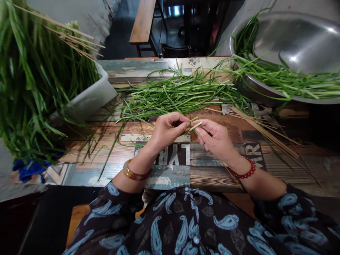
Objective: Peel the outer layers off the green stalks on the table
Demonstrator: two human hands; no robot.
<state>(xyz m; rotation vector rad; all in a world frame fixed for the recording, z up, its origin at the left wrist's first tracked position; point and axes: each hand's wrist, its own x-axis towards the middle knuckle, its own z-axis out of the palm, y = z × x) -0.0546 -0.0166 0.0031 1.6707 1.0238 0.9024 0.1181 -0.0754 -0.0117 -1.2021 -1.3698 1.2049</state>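
In the head view, holding thin green stalks (196,126) at the centre of the frame. Pinching them between thumb and forefinger of the left hand (171,129), and pinching again with the thumb and forefinger of the right hand (214,138), just right of centre. Showing 1 pale end and 1 yellow-green end between the fingertips, but hiding the full count.

Probably handling as very light and smooth, perhaps slipping if damp; likely bending easily along the green length, feeling firmer at the pale end, bruising under a hard squeeze. Best gripping lightly near the pale end, with fingertips only.

Working below a loose pile (180,94) of similar stalks at upper middle, between a white tub (94,95) at left and a metal basin (292,42) at upper right, near thin sticks (265,128) at right.
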